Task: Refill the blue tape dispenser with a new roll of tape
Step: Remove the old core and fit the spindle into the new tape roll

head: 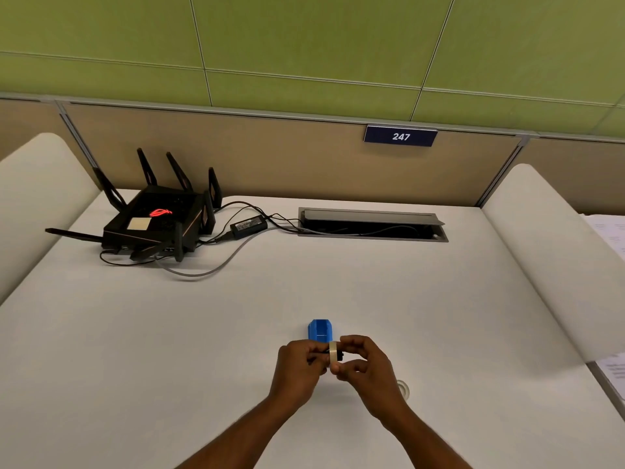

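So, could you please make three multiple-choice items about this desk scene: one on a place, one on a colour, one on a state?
1. Where is the tape dispenser?
A. Inside the cable tray
B. On the table just beyond the hands
C. On top of the router

2. What colour is the logo glowing on the router?
A. Green
B. White
C. Red

3. What is the state of the tape roll?
A. Held between both hands
B. Lying alone on the table
C. Already inside the dispenser

Answers: 1 B, it sits on the white table past the fingers. 2 C, the emblem shines red. 3 A, the left hand and right hand both grip it.
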A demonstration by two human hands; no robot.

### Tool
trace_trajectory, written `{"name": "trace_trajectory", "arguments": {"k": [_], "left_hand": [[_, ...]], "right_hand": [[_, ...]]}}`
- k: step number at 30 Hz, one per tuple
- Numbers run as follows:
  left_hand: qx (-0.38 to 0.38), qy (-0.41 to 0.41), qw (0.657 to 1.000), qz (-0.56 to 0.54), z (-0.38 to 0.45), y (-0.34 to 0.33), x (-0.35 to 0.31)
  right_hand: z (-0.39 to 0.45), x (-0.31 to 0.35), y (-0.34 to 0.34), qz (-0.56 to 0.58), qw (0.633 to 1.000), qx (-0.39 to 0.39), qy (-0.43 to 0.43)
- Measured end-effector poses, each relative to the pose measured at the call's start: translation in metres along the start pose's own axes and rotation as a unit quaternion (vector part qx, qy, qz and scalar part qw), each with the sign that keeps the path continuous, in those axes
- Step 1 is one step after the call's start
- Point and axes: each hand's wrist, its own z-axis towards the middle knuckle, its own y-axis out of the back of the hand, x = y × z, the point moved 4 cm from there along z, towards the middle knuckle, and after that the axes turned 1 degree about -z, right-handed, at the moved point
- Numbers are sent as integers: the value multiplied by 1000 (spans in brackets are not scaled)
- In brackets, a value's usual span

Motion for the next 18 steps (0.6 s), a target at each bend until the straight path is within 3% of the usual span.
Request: {"name": "trace_trajectory", "arguments": {"k": [6, 18], "left_hand": [[-15, 4, 1000, -7, 2, 3, 0], [-15, -3, 1000, -24, 0, 0, -8]], "right_hand": [[-3, -1, -3, 52, 999, 2, -16], [-6, -8, -6, 148, 986, -70, -41]]}}
